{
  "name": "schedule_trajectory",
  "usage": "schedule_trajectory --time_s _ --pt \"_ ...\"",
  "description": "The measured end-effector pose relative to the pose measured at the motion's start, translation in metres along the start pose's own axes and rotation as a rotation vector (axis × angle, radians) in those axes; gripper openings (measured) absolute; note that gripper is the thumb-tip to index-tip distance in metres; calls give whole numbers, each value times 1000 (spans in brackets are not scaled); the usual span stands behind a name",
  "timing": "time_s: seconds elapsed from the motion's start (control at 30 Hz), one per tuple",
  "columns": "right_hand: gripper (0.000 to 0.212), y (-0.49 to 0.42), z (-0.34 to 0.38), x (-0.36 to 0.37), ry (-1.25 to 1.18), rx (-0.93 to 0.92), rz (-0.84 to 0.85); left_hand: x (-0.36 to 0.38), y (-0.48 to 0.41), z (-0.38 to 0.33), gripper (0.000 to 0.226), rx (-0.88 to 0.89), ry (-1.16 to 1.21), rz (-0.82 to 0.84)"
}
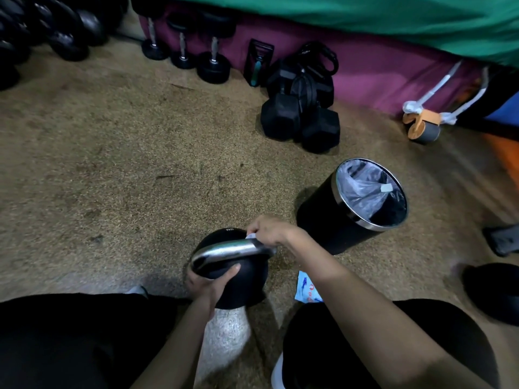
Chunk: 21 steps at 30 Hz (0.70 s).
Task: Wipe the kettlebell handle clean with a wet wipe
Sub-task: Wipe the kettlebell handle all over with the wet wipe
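A black kettlebell (244, 279) with a shiny steel handle (227, 249) stands on the floor between my knees. My left hand (209, 282) grips its left side, thumb laid across the black ball just below the handle. My right hand (269, 230) is closed around the handle's right end, pressing a white wet wipe (250, 236) against the steel; only a small corner of the wipe shows by my fingers. A blue and white wipe packet (306, 289) lies on the floor just right of the kettlebell, partly hidden by my right forearm.
A black bin (323, 217) with a steel rim and a clear liner stands close by on the right. Hex dumbbells (297, 116), round dumbbells (182, 49) and an ab roller (422, 126) line the purple wall. Dark objects (491, 290) lie at the right edge.
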State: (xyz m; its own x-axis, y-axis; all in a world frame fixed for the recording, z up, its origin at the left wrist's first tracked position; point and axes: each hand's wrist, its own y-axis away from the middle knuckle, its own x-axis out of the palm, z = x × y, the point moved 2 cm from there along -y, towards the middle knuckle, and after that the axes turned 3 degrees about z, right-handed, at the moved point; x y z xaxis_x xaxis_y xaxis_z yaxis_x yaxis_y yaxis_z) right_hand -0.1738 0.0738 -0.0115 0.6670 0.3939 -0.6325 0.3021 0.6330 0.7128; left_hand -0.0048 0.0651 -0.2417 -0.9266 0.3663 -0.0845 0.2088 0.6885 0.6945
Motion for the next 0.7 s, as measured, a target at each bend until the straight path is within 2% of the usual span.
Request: schedule_trajectory --time_s 0.2,0.4,0.53,0.63,0.7 --pt "34 3 -6 -12 -87 -26 -19 1 -6 4 185 -6 5 -6" --pt "25 -7 1 -4 65 20 -3 -1 -5 6 178 21 -11 26" --pt "30 -4 5 -5 97 -49 2 -1 2 -4 178 10 -2 8" --pt "33 3 -2 -4 65 -108 -25 0 7 -8 168 -36 -35 14" --pt "32 3 -11 -4 39 -112 -73 1 6 -8 176 -14 -7 8"
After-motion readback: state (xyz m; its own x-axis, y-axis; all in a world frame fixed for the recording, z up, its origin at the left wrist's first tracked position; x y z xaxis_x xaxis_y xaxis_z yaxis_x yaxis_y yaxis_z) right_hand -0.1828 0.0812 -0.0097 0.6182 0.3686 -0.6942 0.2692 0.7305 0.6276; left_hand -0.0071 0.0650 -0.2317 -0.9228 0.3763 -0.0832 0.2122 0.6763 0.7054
